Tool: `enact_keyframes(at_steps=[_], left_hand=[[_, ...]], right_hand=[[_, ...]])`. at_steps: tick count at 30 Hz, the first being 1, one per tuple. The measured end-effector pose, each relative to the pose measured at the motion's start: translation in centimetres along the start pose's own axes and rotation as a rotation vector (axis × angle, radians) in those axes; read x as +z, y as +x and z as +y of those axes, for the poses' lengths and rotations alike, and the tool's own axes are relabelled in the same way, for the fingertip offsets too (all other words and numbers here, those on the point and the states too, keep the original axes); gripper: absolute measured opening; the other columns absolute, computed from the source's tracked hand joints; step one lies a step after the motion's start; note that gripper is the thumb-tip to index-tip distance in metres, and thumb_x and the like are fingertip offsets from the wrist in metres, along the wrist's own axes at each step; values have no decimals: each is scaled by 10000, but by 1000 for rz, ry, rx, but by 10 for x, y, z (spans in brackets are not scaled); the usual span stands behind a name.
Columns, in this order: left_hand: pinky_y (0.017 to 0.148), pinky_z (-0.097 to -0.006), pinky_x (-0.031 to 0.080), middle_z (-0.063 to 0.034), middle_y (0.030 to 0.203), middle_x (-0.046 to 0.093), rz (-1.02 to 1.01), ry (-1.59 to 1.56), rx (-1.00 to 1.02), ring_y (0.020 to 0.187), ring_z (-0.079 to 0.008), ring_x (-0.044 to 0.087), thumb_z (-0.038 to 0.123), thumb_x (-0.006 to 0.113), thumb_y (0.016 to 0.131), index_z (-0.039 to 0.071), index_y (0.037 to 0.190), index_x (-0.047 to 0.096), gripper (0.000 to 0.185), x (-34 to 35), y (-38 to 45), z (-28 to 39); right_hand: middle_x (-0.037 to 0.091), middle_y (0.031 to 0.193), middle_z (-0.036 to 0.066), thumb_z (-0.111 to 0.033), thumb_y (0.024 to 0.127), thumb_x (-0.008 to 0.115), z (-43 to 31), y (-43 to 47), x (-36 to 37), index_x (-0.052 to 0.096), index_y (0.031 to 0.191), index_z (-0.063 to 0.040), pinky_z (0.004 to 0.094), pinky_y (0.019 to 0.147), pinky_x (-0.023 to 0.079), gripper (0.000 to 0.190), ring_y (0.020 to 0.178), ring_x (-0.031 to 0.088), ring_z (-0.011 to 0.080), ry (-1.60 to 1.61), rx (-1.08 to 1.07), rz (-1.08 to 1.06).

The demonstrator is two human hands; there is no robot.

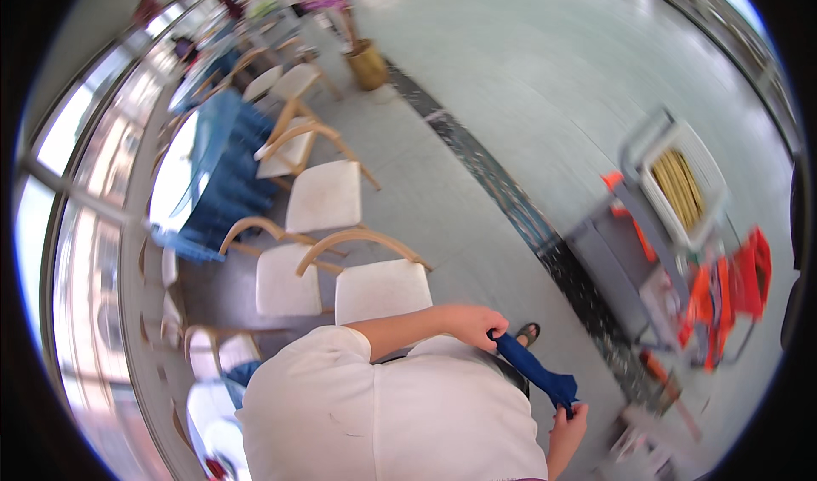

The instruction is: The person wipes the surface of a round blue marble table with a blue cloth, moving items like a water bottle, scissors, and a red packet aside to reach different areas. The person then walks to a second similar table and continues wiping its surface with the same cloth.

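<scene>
My left hand (475, 325) reaches across in front of my white shirt and grips the upper end of a dark blue cloth (533, 369). The cloth is bunched into a narrow strip and runs down to the right. My right hand (569, 418) pinches its lower end, with fingertips closed on the fabric. The cloth hangs in the air between the two hands, above the floor near my sandalled foot (528, 333).
Wooden chairs with pale seats (383, 289) stand close at the left, around a table with a blue cloth (226, 162). At the right are a grey cart (606, 264), a white basket (715, 168) with yellowish items and orange-red bags (753, 277). A potted pink-flowered plant (368, 66) stands farther off.
</scene>
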State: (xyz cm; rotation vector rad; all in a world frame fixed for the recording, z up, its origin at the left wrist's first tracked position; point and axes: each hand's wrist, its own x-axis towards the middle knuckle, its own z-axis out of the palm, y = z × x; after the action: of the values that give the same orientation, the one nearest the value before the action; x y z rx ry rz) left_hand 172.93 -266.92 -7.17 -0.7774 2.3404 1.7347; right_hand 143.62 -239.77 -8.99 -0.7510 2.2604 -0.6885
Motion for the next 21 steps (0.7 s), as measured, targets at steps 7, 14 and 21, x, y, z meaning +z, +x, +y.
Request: enact_keyframes(at_steps=[7,14,21], left_hand=[[585,-368,389,-37,685,528,262,-220,-318,630,-190,471,341,707,881,78,728,508,364,-48,-11,56],[656,-392,435,-61,801,606,667,-265,-440,724,-228,543,229,671,882,77,856,552,194,-74,-17,36],[842,-412,519,-106,1040,696,934,-368,-655,979,-275,666,238,657,905,85,1160,646,298,-112,-33,-27]], right_hand=[[617,722,232,-193,900,731,-130,179,-7,580,877,14,444,615,470,258,654,596,406,-354,-615,-270],[636,779,229,-149,884,720,-245,306,41,573,937,20,449,664,489,230,712,626,412,-393,-882,-577],[640,857,224,-97,888,695,-377,380,160,571,967,1,456,702,496,176,798,644,404,-498,-1119,-702]])
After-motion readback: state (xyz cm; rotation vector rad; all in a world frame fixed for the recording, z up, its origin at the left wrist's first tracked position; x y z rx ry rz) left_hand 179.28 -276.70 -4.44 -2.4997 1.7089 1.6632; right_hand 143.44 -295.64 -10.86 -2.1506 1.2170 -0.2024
